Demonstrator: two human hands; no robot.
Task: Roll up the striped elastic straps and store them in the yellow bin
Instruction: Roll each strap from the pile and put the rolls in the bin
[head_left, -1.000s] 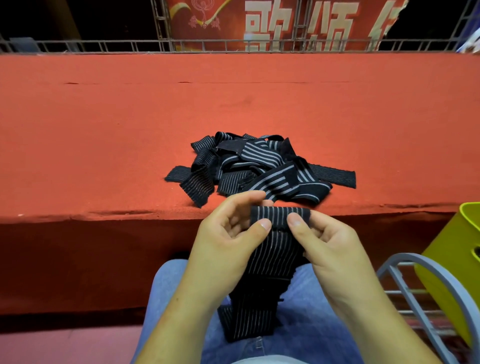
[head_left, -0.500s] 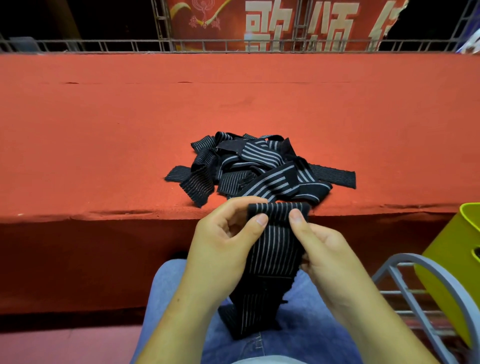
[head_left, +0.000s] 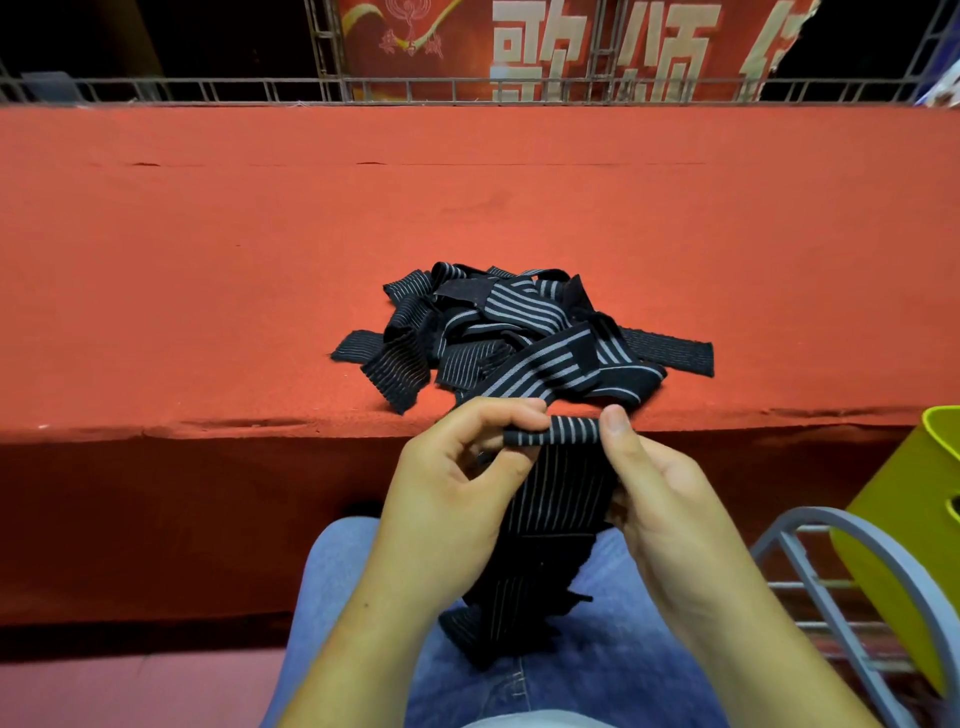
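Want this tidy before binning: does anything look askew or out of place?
The loose straps lie in a tangled heap at the red table's front edge. The strap pinched by the left hand and right hand is barely rolled; its tail sags crumpled on the lap.

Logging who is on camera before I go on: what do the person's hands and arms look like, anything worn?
Both are bare. The left hand and right hand wear no gloves, rings or watch in view, and the forearms show no sleeves down to the frame's edge. The right thumbnail is short and unpainted. Blue jeans cover the lap.
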